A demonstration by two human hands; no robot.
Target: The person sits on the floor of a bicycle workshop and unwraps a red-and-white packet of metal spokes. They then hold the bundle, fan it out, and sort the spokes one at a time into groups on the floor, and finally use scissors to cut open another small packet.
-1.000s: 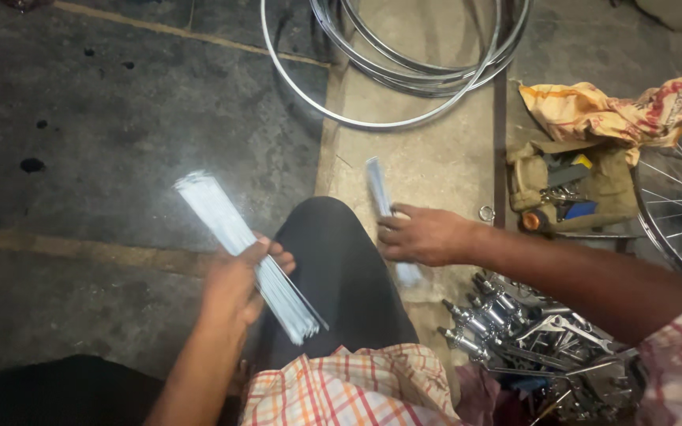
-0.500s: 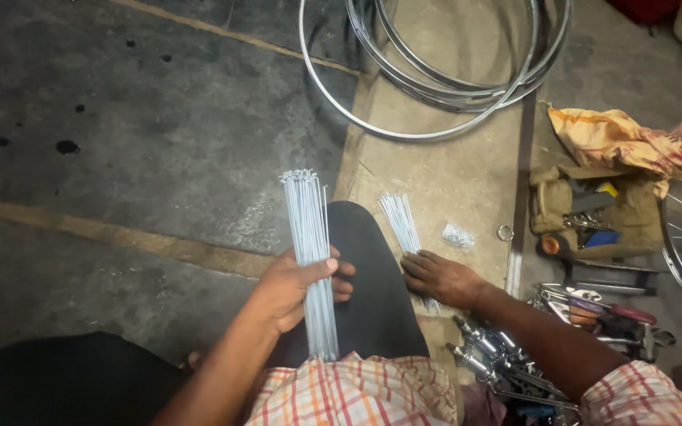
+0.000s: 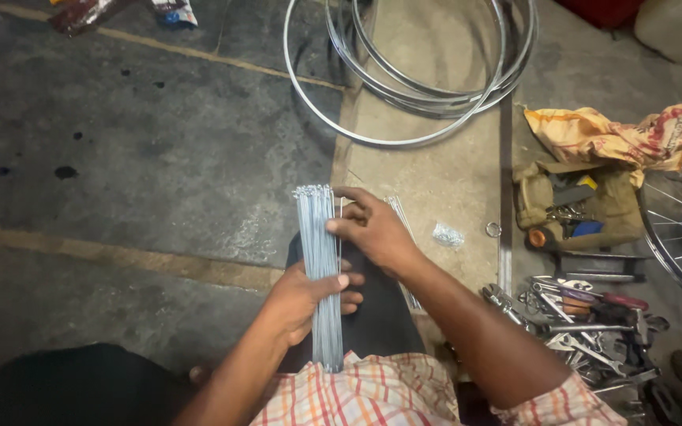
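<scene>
The left hand's (image 3: 301,296) grip is clenched around a bundle of thin metal spokes (image 3: 321,268), held upright over the person's dark-trousered knee (image 3: 380,315); the right hand (image 3: 372,229) pinches the bundle's upper part with its fingertips. Beyond the bundle lie stacked wheel rims (image 3: 420,79) on the floor. Right of the bundle sit a tool pouch (image 3: 578,209) and loose wrenches (image 3: 586,315).

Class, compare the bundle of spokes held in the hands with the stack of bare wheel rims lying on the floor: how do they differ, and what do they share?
The spoke bundle is straight, thin rods; the wheel rims are large round hoops. The spoke bundle is held over the knee by the left hand, with the right hand touching it near the top; the wheel rims lie flat on the floor, untouched. Both are shiny, silver-coloured metal.
</scene>
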